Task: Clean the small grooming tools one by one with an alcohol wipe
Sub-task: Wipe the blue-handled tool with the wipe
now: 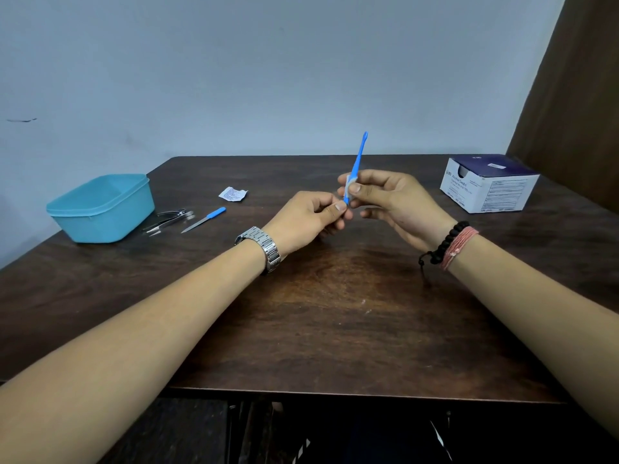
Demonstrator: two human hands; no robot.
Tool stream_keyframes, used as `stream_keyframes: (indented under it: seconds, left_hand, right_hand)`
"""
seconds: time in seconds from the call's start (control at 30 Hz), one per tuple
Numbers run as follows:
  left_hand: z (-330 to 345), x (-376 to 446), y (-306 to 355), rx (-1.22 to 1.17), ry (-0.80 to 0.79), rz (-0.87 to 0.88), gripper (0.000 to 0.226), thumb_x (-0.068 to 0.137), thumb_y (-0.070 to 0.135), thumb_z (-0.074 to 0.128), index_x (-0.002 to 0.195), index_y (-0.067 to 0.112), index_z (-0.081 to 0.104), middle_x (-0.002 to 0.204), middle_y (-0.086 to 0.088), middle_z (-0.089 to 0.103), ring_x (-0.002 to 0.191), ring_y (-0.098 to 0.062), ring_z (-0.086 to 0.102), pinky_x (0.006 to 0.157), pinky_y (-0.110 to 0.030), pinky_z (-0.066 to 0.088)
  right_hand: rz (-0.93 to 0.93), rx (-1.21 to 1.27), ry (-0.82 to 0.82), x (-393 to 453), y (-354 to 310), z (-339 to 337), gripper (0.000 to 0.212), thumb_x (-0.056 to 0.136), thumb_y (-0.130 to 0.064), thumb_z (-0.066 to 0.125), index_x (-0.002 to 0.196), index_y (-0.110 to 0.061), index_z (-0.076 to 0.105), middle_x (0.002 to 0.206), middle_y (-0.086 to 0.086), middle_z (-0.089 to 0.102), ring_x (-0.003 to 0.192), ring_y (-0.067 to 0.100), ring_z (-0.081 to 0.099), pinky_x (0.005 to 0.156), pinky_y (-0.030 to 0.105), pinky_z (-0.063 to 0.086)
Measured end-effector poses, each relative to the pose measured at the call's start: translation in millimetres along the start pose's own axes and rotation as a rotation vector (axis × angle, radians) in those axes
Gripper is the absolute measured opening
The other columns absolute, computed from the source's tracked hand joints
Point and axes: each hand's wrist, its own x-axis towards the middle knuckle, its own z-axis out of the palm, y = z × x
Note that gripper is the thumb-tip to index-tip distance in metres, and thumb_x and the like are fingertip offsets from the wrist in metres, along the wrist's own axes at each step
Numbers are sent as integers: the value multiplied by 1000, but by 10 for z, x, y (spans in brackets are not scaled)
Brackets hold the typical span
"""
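Blue tool (359, 155) — wipe (348, 188) around it, 2 hands' grip.

dark wooden table (335, 296), pale blue wall (268, 61)

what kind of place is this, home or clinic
Probably a home or a plain room, not a clinic: a worn dark wooden table against a bare painted wall, with a brown curtain at the right.

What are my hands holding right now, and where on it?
Left hand pinches the blue tool at its lower end; right hand wraps the wipe around its middle.
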Motion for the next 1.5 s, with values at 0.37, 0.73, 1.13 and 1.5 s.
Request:
stream_keyframes:
  seconds: [0.37, 0.73, 1.13, 1.5]
  left_hand:
    - [-62, 4, 85, -206, 207, 71, 17, 97, 25, 55, 110, 27, 67, 93, 10, 68, 83, -7, 64, 80, -30, 51]
    - [-111, 23, 96, -266, 365, 55, 6, 92, 22, 63, 88, 23, 67, 81, 11, 66, 72, 2, 57, 66, -19, 48]
    - [-226, 70, 47, -484, 450, 20, 16, 97, 13, 55, 107, 18, 67, 86, 7, 65, 68, -5, 48, 63, -21, 41]
    - [-146, 23, 55, -300, 255, 34, 21, 95, 13, 58, 112, 23, 66, 92, 8, 73, 74, 3, 59, 71, -23, 42]
  right_hand:
    - [40, -168, -67, -44, -1, 82, 12, 93, -11, 62, 94, -14, 73, 84, 3, 74, 76, 9, 62, 71, 20, 52]
    - [72, -196, -136, -18, 21, 43, 16, 92, -16, 65, 104, -10, 74, 85, 4, 75, 78, 11, 66, 77, 24, 54]
    - [158, -171, -66, -12, 55, 22, 13, 92, -14, 66, 101, -9, 73, 82, 1, 76, 70, 8, 68, 65, 18, 51]
    - [195, -23, -113, -13, 33, 17, 16, 94, -18, 61, 106, -15, 72, 101, 8, 76, 85, 13, 72, 72, 19, 55]
